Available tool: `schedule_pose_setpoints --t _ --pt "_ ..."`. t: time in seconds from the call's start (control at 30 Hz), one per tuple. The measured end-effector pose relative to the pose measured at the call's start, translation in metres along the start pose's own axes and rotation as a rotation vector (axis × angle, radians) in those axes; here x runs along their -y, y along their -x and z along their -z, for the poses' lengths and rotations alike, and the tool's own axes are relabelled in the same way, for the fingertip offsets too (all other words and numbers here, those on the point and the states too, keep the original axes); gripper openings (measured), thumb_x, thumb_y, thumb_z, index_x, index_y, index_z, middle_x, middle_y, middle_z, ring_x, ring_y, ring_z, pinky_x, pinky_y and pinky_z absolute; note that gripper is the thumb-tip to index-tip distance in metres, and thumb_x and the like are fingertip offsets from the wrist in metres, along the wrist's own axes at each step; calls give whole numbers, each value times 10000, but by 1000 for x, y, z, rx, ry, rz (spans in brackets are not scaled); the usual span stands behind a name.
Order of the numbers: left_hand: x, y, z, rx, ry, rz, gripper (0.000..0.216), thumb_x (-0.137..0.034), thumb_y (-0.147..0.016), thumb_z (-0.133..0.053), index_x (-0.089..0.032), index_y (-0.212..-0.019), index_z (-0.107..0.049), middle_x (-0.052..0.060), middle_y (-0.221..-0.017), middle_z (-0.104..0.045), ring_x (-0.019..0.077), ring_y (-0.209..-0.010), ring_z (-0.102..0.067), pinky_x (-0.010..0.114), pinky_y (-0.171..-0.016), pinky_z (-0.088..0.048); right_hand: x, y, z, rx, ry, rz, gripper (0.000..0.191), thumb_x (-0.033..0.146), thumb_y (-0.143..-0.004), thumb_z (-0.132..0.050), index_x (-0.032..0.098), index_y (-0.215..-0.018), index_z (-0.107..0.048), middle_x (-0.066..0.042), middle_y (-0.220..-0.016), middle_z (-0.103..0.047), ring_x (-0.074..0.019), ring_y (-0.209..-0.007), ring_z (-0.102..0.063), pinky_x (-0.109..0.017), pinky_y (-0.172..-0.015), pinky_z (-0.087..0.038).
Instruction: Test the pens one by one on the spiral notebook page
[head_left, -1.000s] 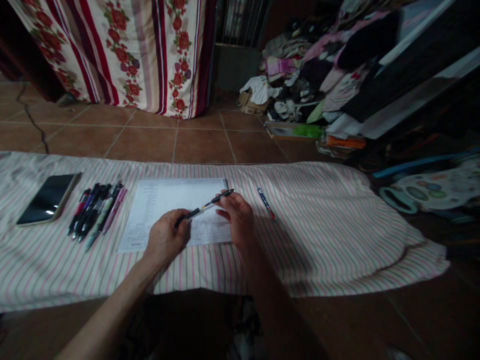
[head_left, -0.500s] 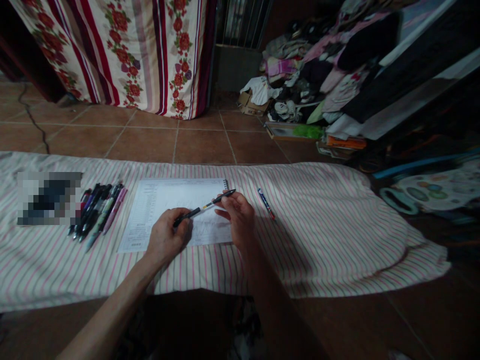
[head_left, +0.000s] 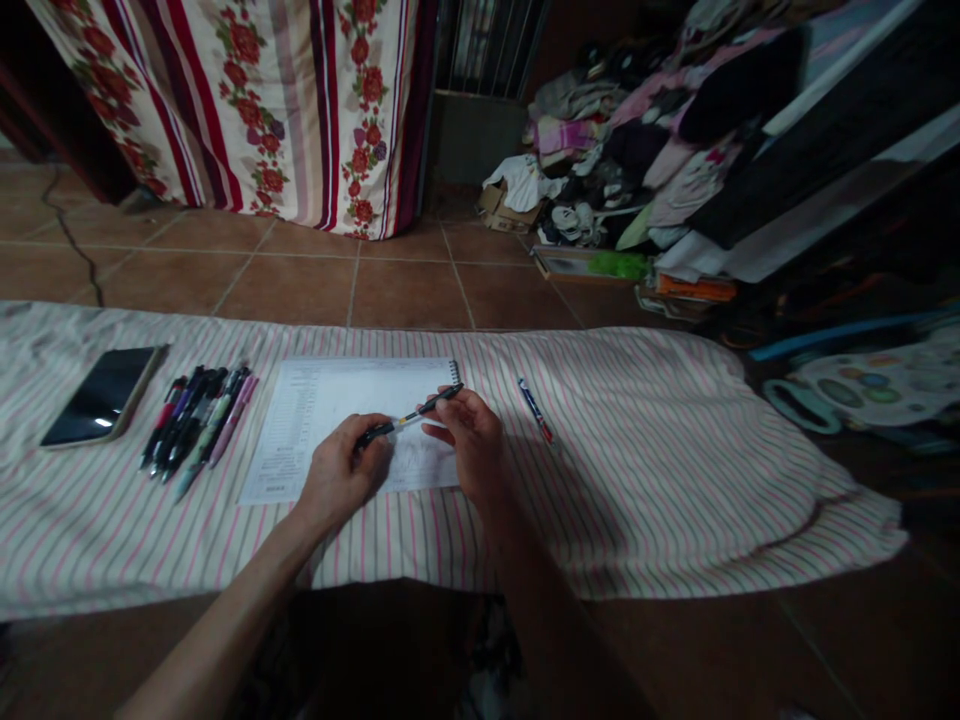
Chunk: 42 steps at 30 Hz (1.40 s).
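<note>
Over a sheet of paper (head_left: 360, 385) with spiral binding at its upper right, my two hands hold a black pen in two parts, a thin refill (head_left: 402, 420) with a yellowish bit showing between them. My left hand (head_left: 349, 465) is closed round one black part (head_left: 375, 432). With fingertips, my right hand (head_left: 476, 435) pinches the other black part (head_left: 441, 399), whose tip points up and right. The lower right of the sheet is partly behind my hands. A blue, white and red pen (head_left: 536, 411) lies on the cloth to the right of my right hand.
Several pens (head_left: 199, 420) lie in a bunch left of the paper, with a phone (head_left: 101, 396) beyond them. Everything rests on a striped cloth (head_left: 660, 470). Past its far edge are a tiled floor (head_left: 300, 280), a floral curtain (head_left: 292, 110) and piled clothes (head_left: 630, 140).
My right hand has shifted slightly left and down with its pen part, closer to my left hand. My left hand stays nearly in place, its grip kept.
</note>
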<state>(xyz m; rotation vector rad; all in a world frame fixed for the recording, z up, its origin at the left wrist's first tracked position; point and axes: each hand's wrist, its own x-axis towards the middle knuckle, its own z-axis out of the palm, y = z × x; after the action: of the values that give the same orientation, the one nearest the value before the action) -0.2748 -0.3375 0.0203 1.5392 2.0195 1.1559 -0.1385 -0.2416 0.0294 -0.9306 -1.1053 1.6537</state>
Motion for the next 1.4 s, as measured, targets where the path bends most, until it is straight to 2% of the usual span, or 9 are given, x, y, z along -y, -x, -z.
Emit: schedule_pose_setpoints --t 0.17,0.37,0.47,0.63,0.83,1.03,1.2,1.4 --pt "2 0 -2 21 -20 -62 271 -310 -877 -407 -174 -1037 -579 65 -934 -635 188 -864 -591 341 -783 -462 -4 1 -1 2 -1 -4 322 370 -662 -715 181 -896 -600 -13 -818 -675 -160 -742 -681 -243 -580 -579" --pt "-1 1 -1 41 -47 -38 242 -242 -849 -427 -172 -1041 -556 40 -877 -626 154 -692 -564 301 -647 -455 -3 4 -4 34 33 -12 307 381 -670 -705 182 -880 -601 -21 -824 -683 -165 -753 -679 -255 -589 -581" --pt "-2 -1 -1 23 -62 -75 229 -267 -862 -426 -182 -1012 -577 38 -868 -617 152 -718 -568 297 -675 -458 -3 6 -6 37 34 -17 312 375 -666 -708 180 -885 -602 -20 -835 -682 -159 -743 -678 -250 -580 -582" --pt "-2 -2 -2 -34 -78 -17 205 -318 -863 -443 -207 -907 -610 24 -828 -628 159 -751 -591 299 -715 -460 -3 7 -9 47 23 -21 304 368 -662 -715 176 -867 -601 -14 -820 -680 -152 -730 -679 -241 -567 -581" --pt "-3 -3 -2 -71 -63 -3 202 -311 -864 -440 -201 -876 -610 21 -814 -629 159 -739 -595 294 -716 -464 -4 8 -11 59 27 -12 271 360 -674 -709 182 -832 -580 -22 -857 -696 -157 -770 -683 -239 -581 -582" --pt "-4 -3 -3 -71 -46 1 208 -308 -862 -448 -191 -869 -620 23 -798 -632 156 -727 -590 281 -691 -454 -7 7 -10 45 15 2 281 364 -662 -716 183 -823 -574 -12 -806 -692 -153 -732 -682 -247 -586 -583" --pt "-6 -3 -5 -65 -40 -17 200 -280 -856 -455 -178 -864 -626 29 -787 -633 153 -719 -588 278 -678 -451 -16 6 -13 75 46 47 337 356 -643 -720 194 -910 -595 14 -738 -670 -129 -662 -657 -233 -539 -576" --pt "-7 -4 -7 -55 42 42 189 -288 -844 -472 -183 -859 -628 32 -779 -647 157 -720 -603 275 -637 -467 -21 5 -13 58 119 58 286 375 -638 -709 186 -829 -610 6 -744 -659 -128 -679 -639 -221 -537 -562"
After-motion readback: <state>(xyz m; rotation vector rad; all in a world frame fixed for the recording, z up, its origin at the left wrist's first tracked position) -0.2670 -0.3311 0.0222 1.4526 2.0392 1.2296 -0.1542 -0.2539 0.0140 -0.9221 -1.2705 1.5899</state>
